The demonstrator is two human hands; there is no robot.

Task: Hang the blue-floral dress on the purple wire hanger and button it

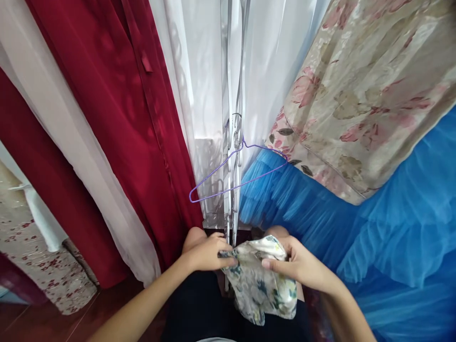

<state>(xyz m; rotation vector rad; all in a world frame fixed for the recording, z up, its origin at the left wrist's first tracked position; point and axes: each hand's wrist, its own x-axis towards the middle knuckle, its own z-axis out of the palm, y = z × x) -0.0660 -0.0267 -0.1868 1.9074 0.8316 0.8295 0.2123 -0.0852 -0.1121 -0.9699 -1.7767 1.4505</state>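
Observation:
A small white cloth with a blue-green flower print (261,285) hangs crumpled between both hands, low in the middle of the head view. My left hand (206,254) pinches its left edge with closed fingers. My right hand (297,263) grips its top right, thumb pressed on the fabric. Just above them an empty purple wire hanger (228,178) hangs on a shiny metal rack post (233,142).
Dark red curtains (117,118) and white sheer fabric (81,156) hang at the left. A blue tulle garment (356,223) and a beige floral garment (370,99) fill the right. Wooden floor (42,323) shows at the bottom left. My dark-clothed lap sits under the cloth.

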